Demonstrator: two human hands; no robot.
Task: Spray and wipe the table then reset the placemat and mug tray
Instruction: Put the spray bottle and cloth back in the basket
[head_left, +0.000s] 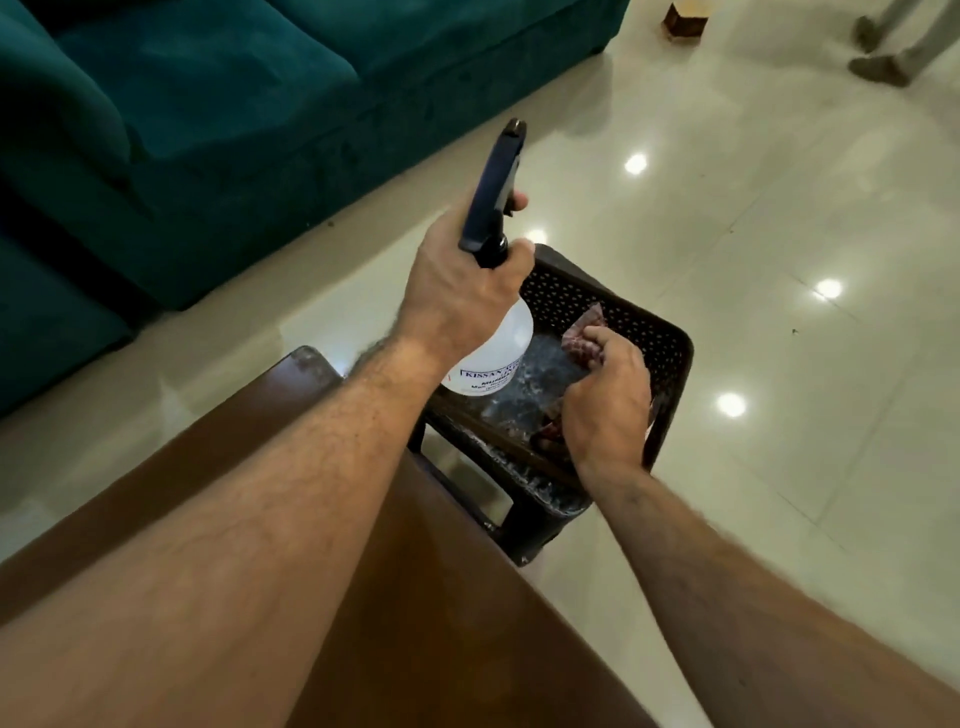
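My left hand (462, 280) grips the neck of a white spray bottle (498, 353) with a dark blue trigger head, held above a dark brown plastic stool (670, 358). One finger rests by the trigger. My right hand (608, 400) is closed on a reddish patterned cloth (584, 332) lying on the stool's perforated seat. The brown wooden table (426, 597) runs under both forearms, its corner next to the stool. No placemat or mug tray is in view.
A teal sofa (208, 104) stands at the left, close to the table's far corner. Glossy cream floor tiles (779, 234) spread to the right. Another person's feet (883, 57) show at the top right, near a small wooden block (685, 18).
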